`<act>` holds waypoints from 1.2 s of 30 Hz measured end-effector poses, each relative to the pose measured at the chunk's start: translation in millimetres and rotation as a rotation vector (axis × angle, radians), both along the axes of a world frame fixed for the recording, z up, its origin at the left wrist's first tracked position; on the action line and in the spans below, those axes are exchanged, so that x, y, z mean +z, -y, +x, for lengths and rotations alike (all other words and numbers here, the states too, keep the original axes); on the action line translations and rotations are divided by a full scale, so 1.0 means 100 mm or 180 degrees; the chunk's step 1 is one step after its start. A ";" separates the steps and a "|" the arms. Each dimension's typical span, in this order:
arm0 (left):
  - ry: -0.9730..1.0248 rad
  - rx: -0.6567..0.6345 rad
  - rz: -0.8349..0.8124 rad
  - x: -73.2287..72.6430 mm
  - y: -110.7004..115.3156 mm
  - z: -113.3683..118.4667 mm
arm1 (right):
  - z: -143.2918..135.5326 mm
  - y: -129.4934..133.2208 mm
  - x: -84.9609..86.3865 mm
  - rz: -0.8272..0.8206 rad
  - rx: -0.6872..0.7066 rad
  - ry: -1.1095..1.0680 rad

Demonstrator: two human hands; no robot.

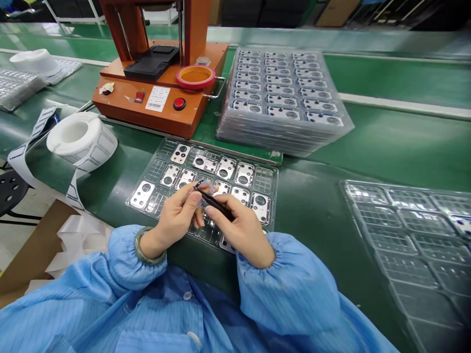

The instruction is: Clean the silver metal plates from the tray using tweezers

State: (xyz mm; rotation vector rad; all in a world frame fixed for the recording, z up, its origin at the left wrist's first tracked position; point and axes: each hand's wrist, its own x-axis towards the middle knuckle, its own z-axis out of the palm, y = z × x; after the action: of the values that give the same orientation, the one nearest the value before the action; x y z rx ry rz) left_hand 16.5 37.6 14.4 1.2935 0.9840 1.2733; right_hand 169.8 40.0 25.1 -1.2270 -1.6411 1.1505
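Note:
My left hand (175, 221) pinches a small piece with clear film (206, 187) on it; its details are too small to tell. Black tweezers (217, 203) lie in the closed fingers of my right hand (241, 228), their tips touching the piece by my left fingertips. Both hands are above a clear plastic tray (156, 169), which holds several silver plates (143, 194) with round holes. Some of its compartments hold no plate. The hands hide part of the tray's middle.
Behind the tray stands an orange press (147, 110) with a red tape ring (195, 77). A tall stack of filled trays (283, 132) is at the back right, another clear tray (401, 235) at right. A label roll (83, 137) and a cardboard box (33, 250) are at left.

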 end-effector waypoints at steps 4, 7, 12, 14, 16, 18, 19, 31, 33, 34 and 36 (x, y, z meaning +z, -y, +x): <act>0.0041 -0.0012 0.0024 0.02 0.00 0.00 | 0.08 -0.05 0.07 -0.0445 0.0673 -0.0217; 0.0028 0.0003 0.0058 0.02 0.00 0.00 | 0.06 -0.06 0.01 -0.0545 0.0506 -0.0546; 0.0009 0.0012 0.0131 0.02 0.00 0.00 | -0.05 0.01 -0.12 -0.0210 -0.0175 -0.0742; 0.0030 0.0031 0.0124 0.01 0.00 -0.01 | -0.07 0.03 -0.12 -0.0068 -0.0347 -0.0781; 0.0009 0.0039 0.0105 0.00 0.00 -0.01 | -0.06 0.04 -0.08 -0.0081 -0.0339 -0.0818; -0.0041 0.0016 0.0102 -0.01 0.00 -0.02 | -0.02 0.03 -0.02 -0.0261 -0.0177 -0.0795; -0.0060 0.0007 0.0111 -0.01 0.01 -0.02 | 0.00 0.02 0.01 -0.0393 -0.0053 -0.0720; -0.0067 0.0100 0.0010 -0.02 0.01 -0.03 | -0.03 -0.01 -0.03 -0.0557 -0.0113 -0.1150; -0.0082 0.0117 -0.0025 -0.02 0.01 -0.03 | -0.03 0.00 -0.02 -0.0408 -0.0219 -0.1165; -0.0087 0.0115 -0.0023 -0.02 0.00 -0.03 | -0.01 0.00 0.00 -0.0464 -0.0170 -0.1139; -0.0082 0.0108 0.0015 -0.01 0.00 -0.02 | 0.02 -0.01 0.04 -0.0790 0.0073 -0.1021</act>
State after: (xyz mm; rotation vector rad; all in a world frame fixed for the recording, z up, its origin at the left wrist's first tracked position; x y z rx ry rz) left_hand 14.3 37.2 13.1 1.3045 1.0257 1.2884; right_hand 171.6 41.3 28.9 -1.1051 -1.3047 1.5144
